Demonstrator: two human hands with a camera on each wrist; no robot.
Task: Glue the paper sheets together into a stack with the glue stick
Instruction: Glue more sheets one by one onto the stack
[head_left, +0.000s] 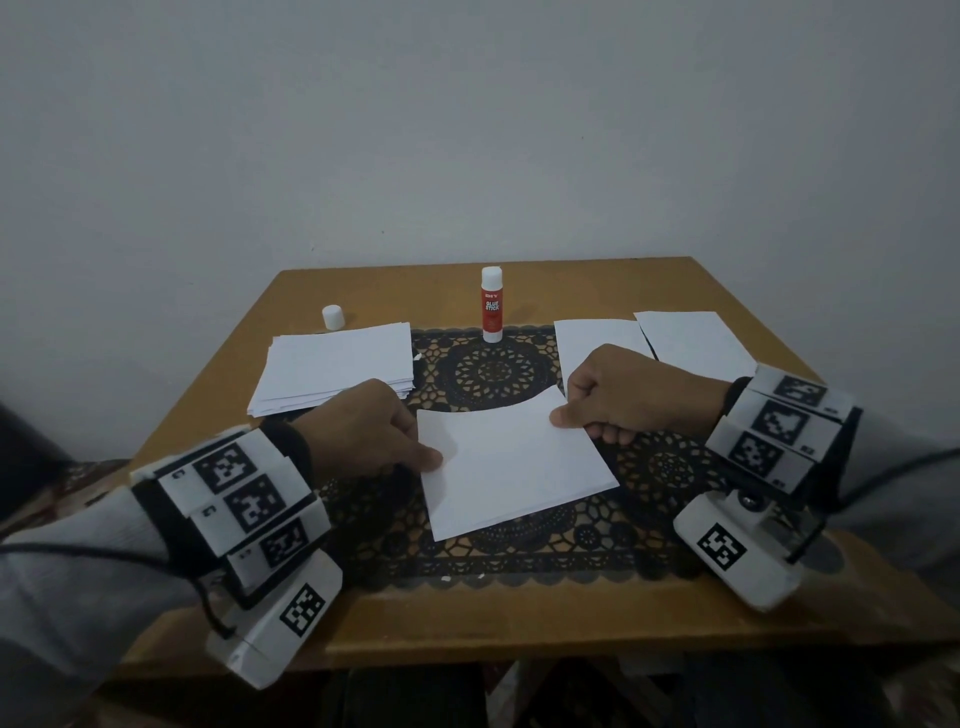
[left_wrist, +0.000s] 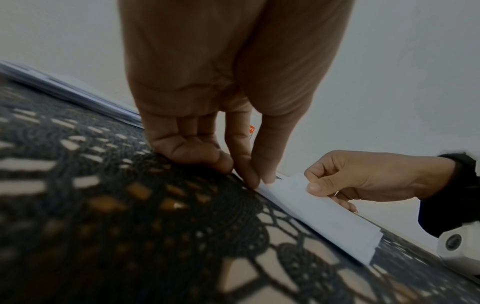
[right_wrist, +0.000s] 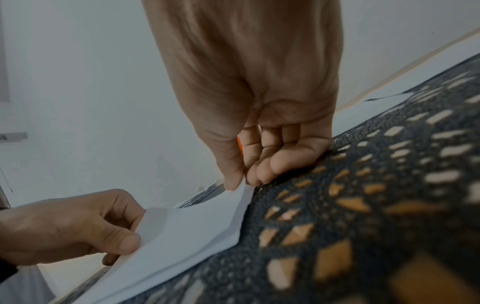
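Note:
A white paper sheet (head_left: 511, 462) lies over the black lace mat (head_left: 488, 369) in the middle of the table. My left hand (head_left: 428, 457) pinches its left edge between thumb and fingers (left_wrist: 250, 172). My right hand (head_left: 563, 415) pinches its far right corner, thumb on top (right_wrist: 232, 181). The sheet (right_wrist: 187, 232) bows slightly between the two hands. A red and white glue stick (head_left: 491, 305) stands upright and uncapped at the back centre. Its white cap (head_left: 332, 317) stands apart at the back left.
A stack of white sheets (head_left: 332, 366) lies at the back left of the wooden table (head_left: 727, 291). Two more sheets (head_left: 691, 343) lie at the back right. A grey wall rises right behind the table.

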